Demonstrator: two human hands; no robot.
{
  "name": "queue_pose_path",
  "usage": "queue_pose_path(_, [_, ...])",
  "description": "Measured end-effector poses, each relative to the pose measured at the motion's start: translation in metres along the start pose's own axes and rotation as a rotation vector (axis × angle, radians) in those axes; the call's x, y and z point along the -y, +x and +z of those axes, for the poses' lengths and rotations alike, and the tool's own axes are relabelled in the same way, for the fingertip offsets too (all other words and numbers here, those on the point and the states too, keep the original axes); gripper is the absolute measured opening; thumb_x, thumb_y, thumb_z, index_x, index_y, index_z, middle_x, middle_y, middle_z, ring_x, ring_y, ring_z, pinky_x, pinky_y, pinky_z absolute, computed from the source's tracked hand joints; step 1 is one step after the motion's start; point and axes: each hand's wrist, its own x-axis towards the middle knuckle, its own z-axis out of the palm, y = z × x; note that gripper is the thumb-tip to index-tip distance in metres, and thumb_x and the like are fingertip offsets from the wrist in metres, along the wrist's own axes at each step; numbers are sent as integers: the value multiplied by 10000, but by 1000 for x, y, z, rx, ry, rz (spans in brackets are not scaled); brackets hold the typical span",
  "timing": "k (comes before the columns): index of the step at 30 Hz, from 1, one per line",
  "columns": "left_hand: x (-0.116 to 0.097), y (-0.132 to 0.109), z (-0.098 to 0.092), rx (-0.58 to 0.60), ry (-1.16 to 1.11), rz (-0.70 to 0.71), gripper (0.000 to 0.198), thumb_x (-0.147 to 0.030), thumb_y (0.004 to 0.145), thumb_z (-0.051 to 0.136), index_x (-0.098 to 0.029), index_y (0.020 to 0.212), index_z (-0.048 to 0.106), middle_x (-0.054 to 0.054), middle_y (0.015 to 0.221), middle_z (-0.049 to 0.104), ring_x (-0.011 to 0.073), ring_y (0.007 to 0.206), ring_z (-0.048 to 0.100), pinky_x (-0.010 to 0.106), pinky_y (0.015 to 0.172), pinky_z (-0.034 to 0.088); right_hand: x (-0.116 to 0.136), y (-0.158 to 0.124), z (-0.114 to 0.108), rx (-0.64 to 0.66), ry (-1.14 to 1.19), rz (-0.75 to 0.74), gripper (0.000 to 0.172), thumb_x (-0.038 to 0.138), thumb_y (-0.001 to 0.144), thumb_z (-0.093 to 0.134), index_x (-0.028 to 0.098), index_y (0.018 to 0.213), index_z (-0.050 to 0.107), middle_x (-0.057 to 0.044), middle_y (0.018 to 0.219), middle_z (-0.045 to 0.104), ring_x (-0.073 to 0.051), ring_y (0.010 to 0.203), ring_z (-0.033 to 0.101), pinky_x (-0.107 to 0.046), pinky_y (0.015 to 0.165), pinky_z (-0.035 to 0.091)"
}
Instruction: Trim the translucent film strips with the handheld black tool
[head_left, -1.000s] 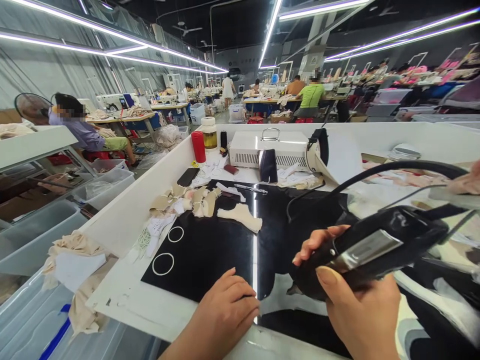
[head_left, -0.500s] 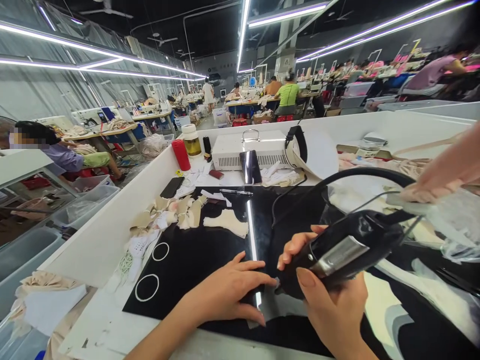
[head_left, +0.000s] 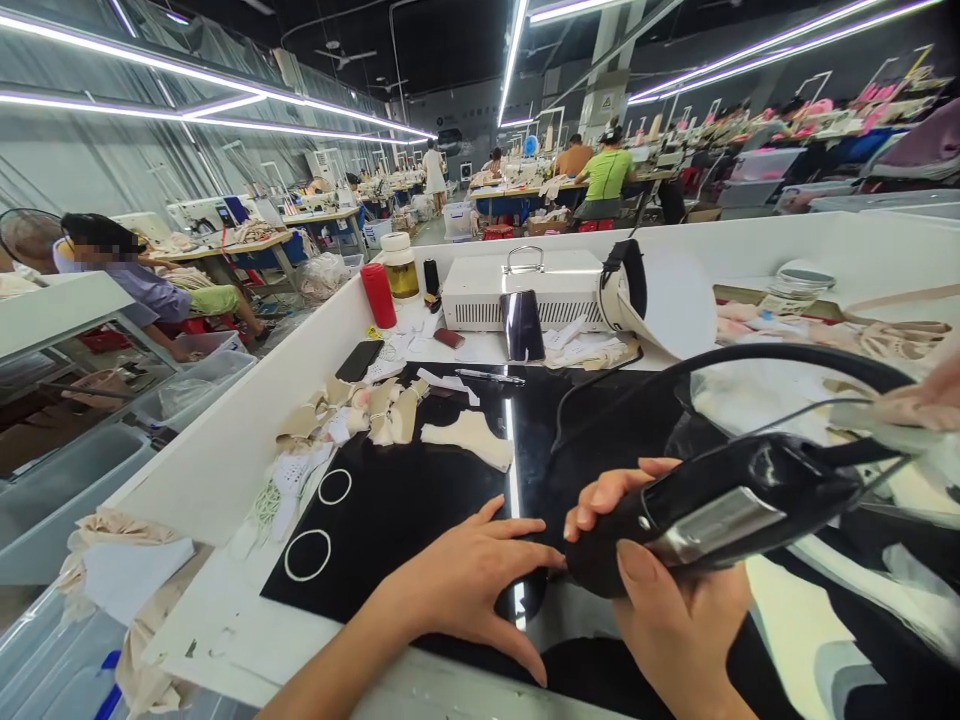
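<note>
Left hand (head_left: 472, 575) has gone from a loose fist at the table's near edge to spread flat on the black mat (head_left: 405, 500). Its palm is down and released, and the index fingertip sits just beside the nose of the black handheld tool (head_left: 712, 505). Right hand (head_left: 675, 610) stays clamped around the tool body, thumb on top, fingers wrapped under. The tool is tilted nose-down to the left, with its tip over a pale piece (head_left: 559, 615) lying on the mat between the two hands. Can't tell if the tip is touching it. The tool's black cable (head_left: 750, 352) arcs up and off to the right.

Further back on the mat:
- a cream fabric piece (head_left: 469, 438)
- a heap of cut pieces (head_left: 360, 410)
- two white rings (head_left: 334, 486), near the left edge

At the back of the table (head_left: 225, 640) are a white box unit (head_left: 525, 290), a red can (head_left: 379, 295) and a phone (head_left: 359, 360). Another person's hand (head_left: 926, 395) is in at the right edge.
</note>
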Motion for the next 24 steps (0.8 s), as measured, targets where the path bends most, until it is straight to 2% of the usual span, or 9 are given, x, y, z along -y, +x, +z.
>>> queue_pose_path(8, [-1, 0, 1, -6, -24, 0, 846, -566, 785, 863, -301, 1500, 496, 62, 1409, 677, 261, 1514, 420, 574, 1303, 85, 0, 2, -3, -13, -43, -10, 315, 269, 921, 759, 291, 1199, 611, -17, 871, 647, -191, 741, 622, -361, 632, 598])
queue_pose_path(18, [1, 1, 3, -24, 15, 25, 850, -527, 757, 897, -294, 1475, 507, 63, 1423, 669, 286, 1495, 449, 578, 1299, 120, 7, -12, -4, 0, -7, 63, 340, 347, 898, 774, 324, 1201, 621, -2, 849, 613, -199, 751, 590, -361, 632, 580])
queue_pose_path(24, [4, 1, 7, -44, 36, 38, 833, -504, 740, 914, -295, 1446, 526, 70, 1416, 673, 300, 1484, 463, 577, 1294, 155, 8, -9, -3, -1, -11, 101, 317, 322, 905, 768, 320, 1186, 622, -1, 853, 616, -194, 754, 592, -362, 640, 594])
